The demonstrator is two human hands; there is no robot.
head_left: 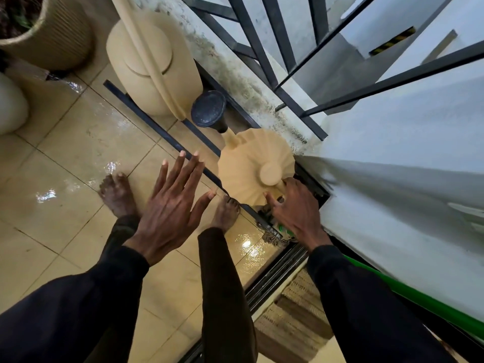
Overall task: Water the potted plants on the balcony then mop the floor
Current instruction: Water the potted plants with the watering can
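Note:
A small ribbed beige watering can (251,163) with a black rose nozzle (208,108) stands on the floor by the balcony corner. My right hand (296,208) grips its handle at the near side, thumb and index finger against the body. Left of the can, my left hand (170,203) hovers above the tiles with its fingers spread, holding nothing. A potted plant in a ribbed beige pot (60,40) sits at the top left. A green mop handle (419,297) runs along the right wall, and its striped head (275,235) lies under my right wrist.
A larger beige watering can (157,64) stands by the dark metal railing (264,56). The tiled floor (78,142) is wet, with puddles. A white pot (10,106) is at the left edge. My bare feet stand near a dark floor rail (157,127). A woven mat (296,310) lies beyond the door track.

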